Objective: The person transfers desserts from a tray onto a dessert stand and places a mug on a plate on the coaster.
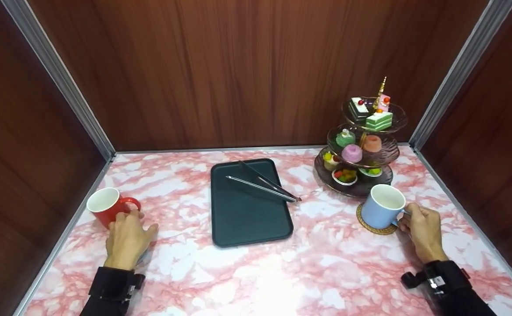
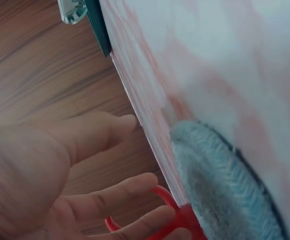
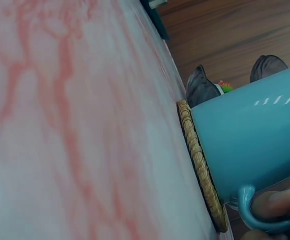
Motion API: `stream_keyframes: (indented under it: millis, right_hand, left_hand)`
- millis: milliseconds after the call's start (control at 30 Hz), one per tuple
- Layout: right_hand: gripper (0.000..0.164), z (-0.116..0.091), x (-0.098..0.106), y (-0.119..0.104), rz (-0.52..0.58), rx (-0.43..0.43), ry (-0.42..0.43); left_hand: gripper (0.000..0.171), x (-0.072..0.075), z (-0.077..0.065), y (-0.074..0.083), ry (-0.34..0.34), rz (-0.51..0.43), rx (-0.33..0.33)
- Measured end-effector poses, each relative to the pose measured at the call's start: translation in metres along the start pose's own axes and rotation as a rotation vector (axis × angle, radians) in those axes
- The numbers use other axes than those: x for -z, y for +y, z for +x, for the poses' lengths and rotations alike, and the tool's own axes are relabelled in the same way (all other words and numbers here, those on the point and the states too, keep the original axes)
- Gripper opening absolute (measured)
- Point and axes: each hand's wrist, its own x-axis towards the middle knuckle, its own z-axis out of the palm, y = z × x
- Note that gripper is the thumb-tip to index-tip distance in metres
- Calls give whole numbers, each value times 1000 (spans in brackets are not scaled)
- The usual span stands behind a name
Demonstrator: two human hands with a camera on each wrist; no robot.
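My right hand grips the handle of a light blue mug, finger and thumb at the loop. The mug stands upright on a round woven tan coaster. At the left, my left hand is beside a red mug with a white inside, its fingers spread loosely by the handle. Whether they touch it, I cannot tell. A round blue-grey woven coaster lies on the table below that hand, mostly covered by it in the head view.
Between the hands lies a dark green tray with metal tongs across it, their end past its right edge. Behind the blue mug, a three-tier stand carries several small cakes. Wooden panels wall the marbled table.
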Motion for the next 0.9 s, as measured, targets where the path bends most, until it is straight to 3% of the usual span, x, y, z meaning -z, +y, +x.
stream_keyframes:
  millis: [167, 467, 600, 900]
  right_hand:
    - [34, -1, -1, -2, -41, -17, 9]
    - [35, -2, -1, -7, -479, 20, 152]
    - [35, -3, 0, -10, -513, 38, 176]
    - [35, -7, -4, -13, -570, 178, 170]
  left_hand:
    - [47, -1, -1, -1, -50, -2, 9]
    - [47, 2, -1, -4, -92, 17, 15]
    - [47, 3, -1, -5, -112, 24, 22]
    - [52, 6, -1, -3, -221, 23, 87]
